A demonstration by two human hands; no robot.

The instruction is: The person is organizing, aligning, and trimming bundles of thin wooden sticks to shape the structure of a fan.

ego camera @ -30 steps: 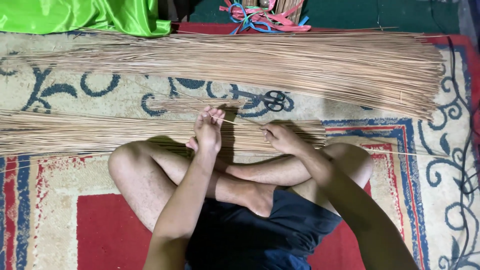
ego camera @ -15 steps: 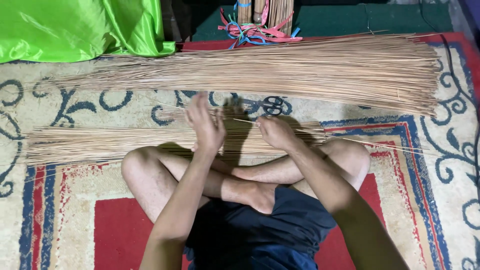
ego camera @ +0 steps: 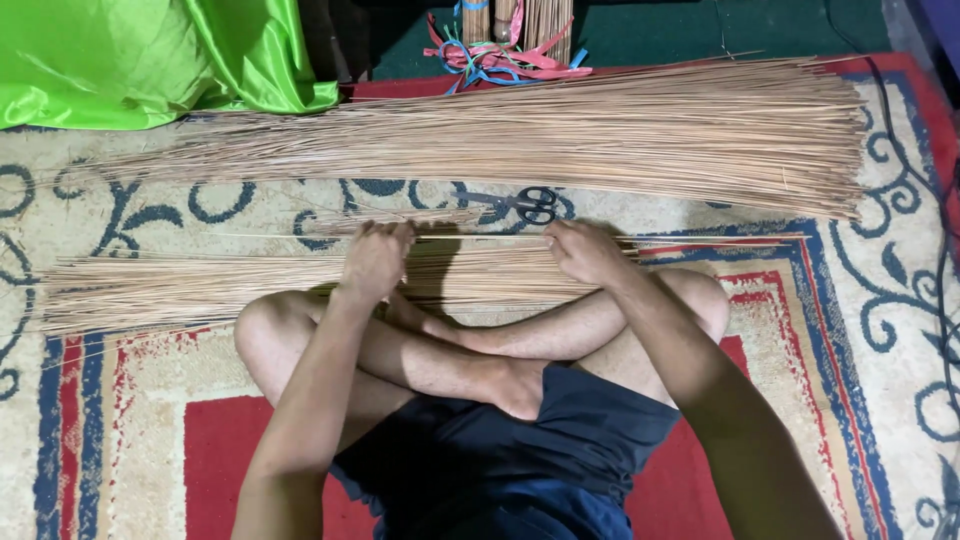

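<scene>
Both hands rest on the near bundle of thin tan palm-leaf sticks (ego camera: 200,285) lying across the patterned carpet (ego camera: 880,330): left hand (ego camera: 375,262) curled around several sticks, right hand (ego camera: 583,250) pinching a few. The larger pile of tan sticks (ego camera: 560,135) beyond, past the black scissors (ego camera: 535,205), lies untouched.

I count two hands, my left hand (ego camera: 375,262) and right hand (ego camera: 583,250), two large heaps of thin sticks, upper heap (ego camera: 560,135) and lower heap (ego camera: 200,290), one pair of scissors (ego camera: 530,205), one green cloth (ego camera: 150,60) upper left, and one carpet (ego camera: 880,330).
</scene>
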